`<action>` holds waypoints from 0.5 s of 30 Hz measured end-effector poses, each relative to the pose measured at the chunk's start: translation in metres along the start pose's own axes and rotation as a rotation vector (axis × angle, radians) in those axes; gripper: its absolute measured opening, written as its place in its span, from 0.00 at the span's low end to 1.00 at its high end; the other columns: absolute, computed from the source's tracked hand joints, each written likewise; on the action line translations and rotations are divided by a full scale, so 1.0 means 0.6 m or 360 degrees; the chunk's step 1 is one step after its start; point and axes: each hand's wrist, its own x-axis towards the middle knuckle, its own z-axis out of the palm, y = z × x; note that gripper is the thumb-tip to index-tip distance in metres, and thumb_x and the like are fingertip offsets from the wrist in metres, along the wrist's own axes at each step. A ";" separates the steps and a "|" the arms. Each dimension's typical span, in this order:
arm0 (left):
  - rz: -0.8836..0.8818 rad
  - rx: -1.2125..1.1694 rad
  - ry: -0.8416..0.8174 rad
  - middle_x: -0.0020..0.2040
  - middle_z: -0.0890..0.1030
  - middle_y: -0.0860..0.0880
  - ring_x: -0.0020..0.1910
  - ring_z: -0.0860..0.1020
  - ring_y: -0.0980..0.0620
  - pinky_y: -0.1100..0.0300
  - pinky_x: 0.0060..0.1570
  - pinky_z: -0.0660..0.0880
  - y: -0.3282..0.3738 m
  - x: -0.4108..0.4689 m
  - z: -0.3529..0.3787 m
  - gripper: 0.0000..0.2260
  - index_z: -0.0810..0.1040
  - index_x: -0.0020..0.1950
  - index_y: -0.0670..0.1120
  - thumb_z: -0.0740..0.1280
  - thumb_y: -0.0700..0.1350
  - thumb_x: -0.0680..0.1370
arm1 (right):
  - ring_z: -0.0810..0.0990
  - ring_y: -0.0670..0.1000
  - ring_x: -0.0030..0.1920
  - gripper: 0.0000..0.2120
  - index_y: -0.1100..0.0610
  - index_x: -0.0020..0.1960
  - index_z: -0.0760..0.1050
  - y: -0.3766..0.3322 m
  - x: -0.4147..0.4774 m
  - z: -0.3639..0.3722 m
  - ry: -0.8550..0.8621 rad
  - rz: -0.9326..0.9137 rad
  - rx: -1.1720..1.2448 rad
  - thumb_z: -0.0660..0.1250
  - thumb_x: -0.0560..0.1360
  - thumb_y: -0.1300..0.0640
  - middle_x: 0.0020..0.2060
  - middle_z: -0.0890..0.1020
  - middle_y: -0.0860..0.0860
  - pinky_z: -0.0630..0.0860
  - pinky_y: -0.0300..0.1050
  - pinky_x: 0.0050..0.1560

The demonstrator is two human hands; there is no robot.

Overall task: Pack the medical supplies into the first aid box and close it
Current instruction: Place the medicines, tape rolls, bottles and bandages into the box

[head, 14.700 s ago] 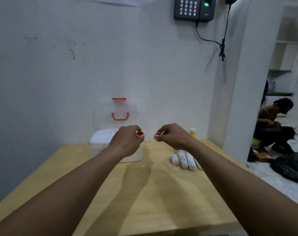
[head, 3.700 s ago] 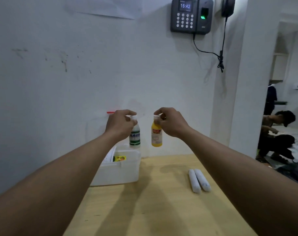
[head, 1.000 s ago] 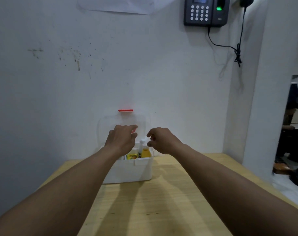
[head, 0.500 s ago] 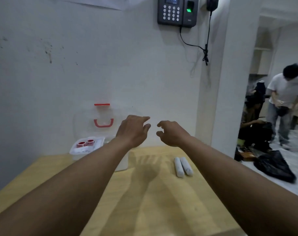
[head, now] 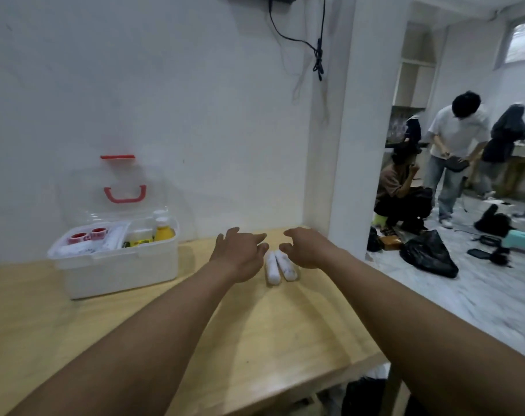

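The white first aid box [head: 120, 271] stands on the wooden table [head: 195, 340] at the left, its clear lid [head: 117, 187] with a red handle raised against the wall. Inside it I see two red tape rolls [head: 87, 235], a yellow bottle [head: 164, 231] and other supplies. Two white gauze rolls [head: 279, 267] lie side by side on the table, right of the box. My left hand [head: 240, 253] and my right hand [head: 306, 247] hover over the far ends of the rolls, fingers loosely spread, holding nothing.
The table's right edge [head: 354, 313] drops to a tiled floor. Beyond the white pillar [head: 360, 130], several people stand or crouch among black bags [head: 429, 255]. A black cable [head: 318, 55] hangs on the wall above.
Both hands have dropped from chest height down to the two gauze rolls. My view has swung right and downward.
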 end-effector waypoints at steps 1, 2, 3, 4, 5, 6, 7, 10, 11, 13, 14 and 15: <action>-0.0018 -0.0020 -0.0043 0.74 0.71 0.51 0.78 0.54 0.44 0.44 0.74 0.53 0.002 0.000 0.008 0.21 0.66 0.76 0.56 0.51 0.56 0.83 | 0.69 0.56 0.71 0.25 0.58 0.76 0.65 0.005 0.000 0.006 -0.0029 0.0010 -0.0003 0.57 0.83 0.48 0.73 0.70 0.55 0.66 0.48 0.67; -0.0033 -0.0042 -0.0072 0.74 0.71 0.51 0.78 0.53 0.45 0.43 0.74 0.52 0.003 0.000 0.015 0.21 0.66 0.76 0.57 0.51 0.56 0.83 | 0.68 0.55 0.72 0.25 0.57 0.76 0.65 0.010 0.000 0.011 -0.0048 0.0020 -0.0003 0.57 0.83 0.48 0.74 0.69 0.55 0.65 0.47 0.68; -0.0040 -0.0060 -0.0093 0.74 0.71 0.51 0.78 0.52 0.45 0.43 0.74 0.50 0.004 0.000 0.021 0.21 0.66 0.75 0.58 0.51 0.57 0.83 | 0.68 0.56 0.72 0.25 0.57 0.76 0.65 0.014 0.001 0.016 -0.0061 0.0031 0.0003 0.56 0.83 0.47 0.74 0.69 0.54 0.65 0.47 0.68; -0.0039 -0.0073 -0.0109 0.73 0.71 0.51 0.78 0.52 0.45 0.42 0.74 0.50 0.005 -0.001 0.026 0.21 0.66 0.75 0.59 0.51 0.57 0.83 | 0.69 0.56 0.71 0.24 0.57 0.75 0.66 0.018 0.001 0.019 -0.0072 0.0043 0.0014 0.57 0.82 0.47 0.73 0.70 0.55 0.66 0.48 0.67; -0.0032 -0.0083 -0.0122 0.73 0.72 0.51 0.78 0.52 0.45 0.41 0.74 0.49 0.006 -0.002 0.030 0.20 0.67 0.74 0.60 0.51 0.57 0.83 | 0.70 0.56 0.71 0.24 0.57 0.75 0.67 0.020 0.002 0.022 -0.0086 0.0053 0.0025 0.57 0.82 0.47 0.73 0.71 0.55 0.67 0.48 0.67; -0.0025 -0.0092 -0.0132 0.73 0.72 0.51 0.78 0.52 0.44 0.40 0.74 0.49 0.007 -0.003 0.033 0.20 0.68 0.74 0.60 0.52 0.57 0.82 | 0.70 0.55 0.70 0.25 0.57 0.75 0.67 0.022 0.002 0.023 -0.0101 0.0058 0.0035 0.58 0.82 0.47 0.73 0.71 0.55 0.68 0.47 0.66; -0.0019 -0.0093 -0.0136 0.72 0.73 0.51 0.78 0.53 0.44 0.40 0.73 0.50 0.008 -0.004 0.035 0.20 0.69 0.73 0.60 0.52 0.57 0.82 | 0.70 0.55 0.70 0.25 0.57 0.75 0.67 0.024 0.002 0.023 -0.0114 0.0064 0.0045 0.59 0.82 0.47 0.73 0.71 0.54 0.68 0.47 0.66; -0.0038 -0.0100 -0.0111 0.69 0.75 0.50 0.75 0.59 0.45 0.40 0.71 0.55 0.010 -0.004 0.038 0.19 0.74 0.69 0.60 0.55 0.57 0.81 | 0.71 0.54 0.69 0.26 0.57 0.75 0.66 0.026 0.002 0.019 -0.0130 0.0076 0.0090 0.61 0.81 0.47 0.73 0.71 0.54 0.69 0.46 0.64; -0.0055 -0.0113 -0.0089 0.68 0.76 0.50 0.74 0.61 0.45 0.40 0.71 0.57 0.011 -0.002 0.039 0.18 0.75 0.68 0.60 0.56 0.57 0.80 | 0.72 0.54 0.69 0.26 0.57 0.75 0.66 0.027 0.002 0.018 -0.0130 0.0075 0.0096 0.62 0.80 0.47 0.72 0.71 0.54 0.70 0.46 0.64; -0.0083 -0.0145 -0.0050 0.65 0.78 0.51 0.69 0.68 0.46 0.41 0.68 0.62 0.011 0.001 0.037 0.18 0.77 0.66 0.60 0.58 0.56 0.78 | 0.72 0.54 0.68 0.26 0.57 0.74 0.68 0.026 0.002 0.016 -0.0114 0.0060 0.0094 0.64 0.79 0.48 0.71 0.72 0.54 0.70 0.45 0.63; -0.0087 -0.0159 -0.0040 0.64 0.80 0.52 0.67 0.70 0.47 0.43 0.67 0.64 0.011 0.003 0.035 0.17 0.78 0.65 0.60 0.58 0.55 0.78 | 0.73 0.54 0.68 0.25 0.56 0.73 0.70 0.026 0.002 0.015 -0.0102 0.0046 0.0096 0.65 0.78 0.49 0.71 0.73 0.53 0.71 0.45 0.63; -0.0088 -0.0161 -0.0036 0.63 0.80 0.53 0.65 0.72 0.47 0.44 0.65 0.66 0.012 0.004 0.033 0.17 0.79 0.64 0.60 0.58 0.53 0.77 | 0.74 0.53 0.66 0.23 0.54 0.71 0.72 0.025 0.003 0.014 -0.0096 0.0031 0.0104 0.65 0.78 0.50 0.70 0.74 0.53 0.72 0.45 0.62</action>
